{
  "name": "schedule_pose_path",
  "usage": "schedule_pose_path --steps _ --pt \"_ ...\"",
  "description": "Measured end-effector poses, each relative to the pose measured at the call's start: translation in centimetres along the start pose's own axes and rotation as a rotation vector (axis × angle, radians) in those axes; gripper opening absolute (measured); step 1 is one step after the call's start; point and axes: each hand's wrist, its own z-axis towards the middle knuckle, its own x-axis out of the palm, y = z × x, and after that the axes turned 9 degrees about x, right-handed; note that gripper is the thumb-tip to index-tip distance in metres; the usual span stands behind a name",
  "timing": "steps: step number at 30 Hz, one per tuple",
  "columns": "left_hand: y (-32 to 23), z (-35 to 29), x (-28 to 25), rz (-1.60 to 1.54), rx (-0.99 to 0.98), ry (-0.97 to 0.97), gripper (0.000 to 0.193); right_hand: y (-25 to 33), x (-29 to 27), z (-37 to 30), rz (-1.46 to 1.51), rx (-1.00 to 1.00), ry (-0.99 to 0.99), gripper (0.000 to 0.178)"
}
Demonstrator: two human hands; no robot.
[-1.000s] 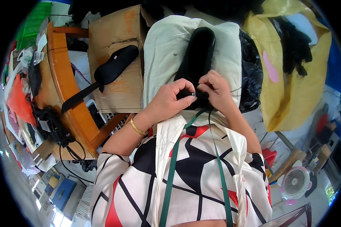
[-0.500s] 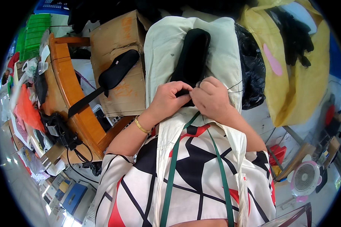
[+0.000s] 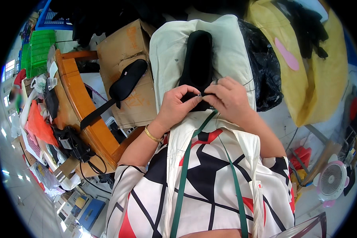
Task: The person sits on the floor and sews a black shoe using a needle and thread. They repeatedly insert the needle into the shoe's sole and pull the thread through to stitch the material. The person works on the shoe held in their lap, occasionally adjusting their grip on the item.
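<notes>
A black fabric shoe (image 3: pixel 187 59) with a long oval opening lies on a white cloth (image 3: pixel 230 43) over my lap, toe end away from me. My left hand (image 3: pixel 177 104) and my right hand (image 3: pixel 231 98) meet over its near end. Thumb and forefinger of the left are pinched round a tiny dark, shiny thing, too small to name. The right fingers are pinched together right beside it; what they hold, if anything, is hidden. To the left, a black sole-shaped piece (image 3: pixel 129 81) with a long strap rests on a cardboard box (image 3: pixel 121 47).
A wooden chair frame (image 3: pixel 77 93) stands at the left, with a black machine part and cord (image 3: pixel 73 142) beside it. A black plastic bag (image 3: pixel 261 67) and a yellow sack (image 3: pixel 309 87) with a pink insole (image 3: pixel 286 54) lie right. A fan (image 3: pixel 331 180) stands lower right.
My right hand has drawn slightly to the right and its fingers have lifted, baring the tiny thing in the left pinch. The whole view has shifted a little.
</notes>
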Motion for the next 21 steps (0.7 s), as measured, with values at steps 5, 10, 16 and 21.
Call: schedule_pose_path --steps 5,10,16,21 --pt "0.2 -0.2 0.3 0.067 0.122 0.004 0.013 -0.6 2.3 -0.3 -0.146 -0.202 0.067 0.013" --pt "0.5 -0.3 0.3 0.029 0.076 -0.002 0.013 1.9 1.7 0.1 0.027 -0.438 -0.055 0.020" --pt "-0.5 -0.8 1.1 0.253 0.224 -0.020 0.015 2.3 -3.3 -0.3 1.151 0.874 0.150 0.012" --pt "-0.5 -1.5 0.9 0.486 0.474 -0.022 0.018 -1.1 -12.6 -4.0 1.310 0.695 -0.343 0.015"
